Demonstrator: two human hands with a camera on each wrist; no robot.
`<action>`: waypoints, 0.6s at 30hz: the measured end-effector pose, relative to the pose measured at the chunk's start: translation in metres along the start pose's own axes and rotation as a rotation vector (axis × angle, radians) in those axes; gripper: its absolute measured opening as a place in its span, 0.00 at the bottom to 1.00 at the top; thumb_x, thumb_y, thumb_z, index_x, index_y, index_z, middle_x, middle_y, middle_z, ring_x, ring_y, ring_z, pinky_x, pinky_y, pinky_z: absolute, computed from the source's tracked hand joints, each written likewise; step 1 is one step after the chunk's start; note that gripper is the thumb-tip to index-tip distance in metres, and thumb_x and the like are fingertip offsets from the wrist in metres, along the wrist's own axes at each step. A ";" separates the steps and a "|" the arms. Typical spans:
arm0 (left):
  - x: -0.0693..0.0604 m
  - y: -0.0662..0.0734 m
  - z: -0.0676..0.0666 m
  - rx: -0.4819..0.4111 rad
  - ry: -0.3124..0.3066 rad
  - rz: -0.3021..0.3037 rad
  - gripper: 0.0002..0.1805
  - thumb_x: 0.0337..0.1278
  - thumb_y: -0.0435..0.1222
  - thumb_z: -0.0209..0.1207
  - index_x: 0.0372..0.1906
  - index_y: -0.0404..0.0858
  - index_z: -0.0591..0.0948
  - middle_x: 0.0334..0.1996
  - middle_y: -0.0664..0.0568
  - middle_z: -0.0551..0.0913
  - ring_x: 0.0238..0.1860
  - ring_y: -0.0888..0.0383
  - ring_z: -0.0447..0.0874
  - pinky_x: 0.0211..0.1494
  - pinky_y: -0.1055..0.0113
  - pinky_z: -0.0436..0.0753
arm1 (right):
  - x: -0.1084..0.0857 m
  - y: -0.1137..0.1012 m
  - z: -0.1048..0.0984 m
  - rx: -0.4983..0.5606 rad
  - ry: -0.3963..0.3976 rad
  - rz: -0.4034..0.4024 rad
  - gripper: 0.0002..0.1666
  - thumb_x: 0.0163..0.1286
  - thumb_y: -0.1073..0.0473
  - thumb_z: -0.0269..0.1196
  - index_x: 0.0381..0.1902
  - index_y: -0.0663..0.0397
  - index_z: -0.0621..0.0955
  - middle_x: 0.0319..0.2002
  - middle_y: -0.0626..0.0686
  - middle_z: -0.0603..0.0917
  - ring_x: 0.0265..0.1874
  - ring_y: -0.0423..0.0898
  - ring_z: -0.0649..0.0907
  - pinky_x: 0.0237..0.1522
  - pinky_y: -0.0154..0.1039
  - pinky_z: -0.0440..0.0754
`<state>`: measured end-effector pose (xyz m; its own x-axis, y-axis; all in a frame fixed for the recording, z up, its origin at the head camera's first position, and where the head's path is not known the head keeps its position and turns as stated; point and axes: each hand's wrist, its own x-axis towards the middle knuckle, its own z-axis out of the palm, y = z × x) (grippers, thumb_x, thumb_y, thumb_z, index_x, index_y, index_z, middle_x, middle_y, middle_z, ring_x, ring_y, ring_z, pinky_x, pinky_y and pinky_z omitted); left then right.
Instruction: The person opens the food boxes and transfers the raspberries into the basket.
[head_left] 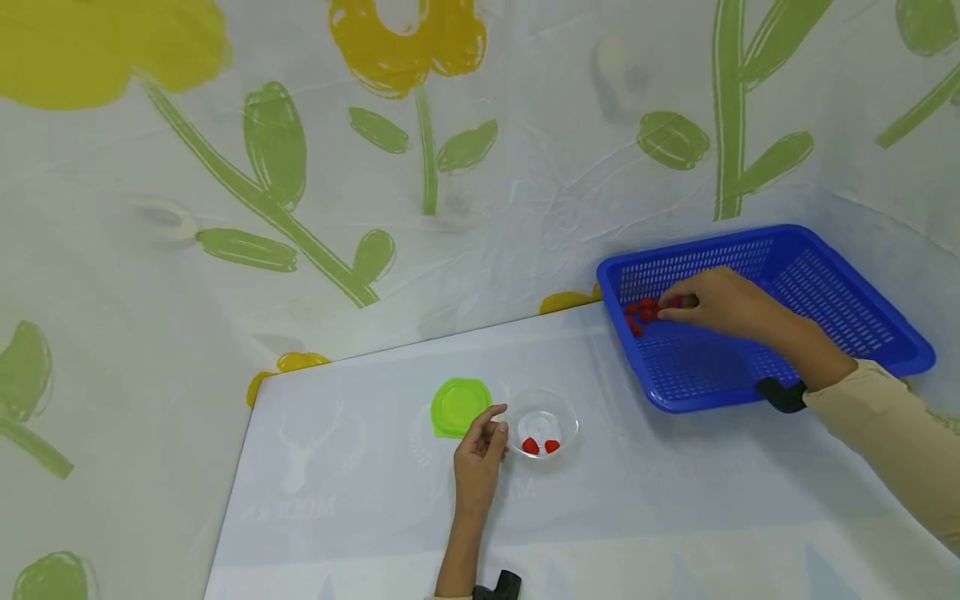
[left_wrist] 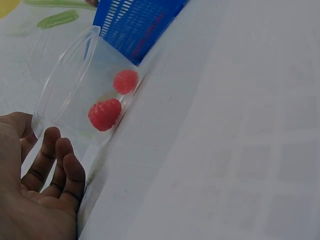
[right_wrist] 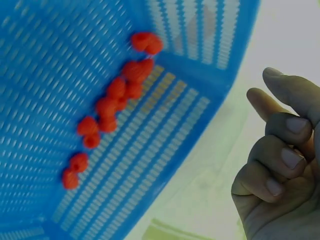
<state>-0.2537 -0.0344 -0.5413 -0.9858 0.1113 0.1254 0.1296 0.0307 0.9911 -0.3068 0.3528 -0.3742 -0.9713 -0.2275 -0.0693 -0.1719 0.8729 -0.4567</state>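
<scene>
A clear plastic bowl stands on the white table with two red raspberries in its bottom. My left hand is at the bowl's left rim, and thumb and forefinger pinch the edge, while the other fingers curl loosely beside it. My right hand reaches over the blue basket, close above a cluster of raspberries. In the right wrist view, its thumb and forefinger are apart with nothing between them. Several raspberries lie in a row along the basket's bottom edge.
A bright green lid lies flat left of the bowl, next to the left hand. The basket stands at the table's back right, against a pale wall cloth printed with flowers. A faintly printed cover spreads over the table.
</scene>
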 end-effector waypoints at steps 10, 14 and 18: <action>0.000 0.001 0.002 0.023 0.012 0.021 0.14 0.69 0.37 0.61 0.57 0.44 0.83 0.30 0.50 0.77 0.28 0.56 0.76 0.32 0.73 0.79 | -0.015 -0.039 0.024 0.052 0.074 -0.109 0.11 0.64 0.58 0.72 0.43 0.54 0.89 0.25 0.43 0.79 0.19 0.40 0.70 0.19 0.33 0.67; -0.001 0.001 0.003 0.017 0.014 0.033 0.14 0.70 0.37 0.60 0.57 0.43 0.83 0.30 0.50 0.77 0.28 0.55 0.77 0.32 0.72 0.80 | -0.018 -0.052 0.038 0.051 0.096 -0.164 0.09 0.62 0.60 0.73 0.41 0.54 0.89 0.23 0.40 0.78 0.18 0.37 0.70 0.19 0.32 0.70; 0.000 -0.001 0.003 0.011 0.030 0.051 0.14 0.69 0.36 0.61 0.56 0.44 0.83 0.30 0.51 0.77 0.27 0.58 0.76 0.31 0.73 0.79 | -0.020 -0.067 0.052 0.057 0.074 -0.173 0.09 0.63 0.57 0.72 0.41 0.53 0.89 0.21 0.38 0.75 0.19 0.35 0.70 0.20 0.31 0.71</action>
<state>-0.2537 -0.0317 -0.5429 -0.9808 0.0827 0.1769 0.1804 0.0372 0.9829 -0.2670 0.2768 -0.3883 -0.9380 -0.3376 0.0790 -0.3295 0.7970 -0.5062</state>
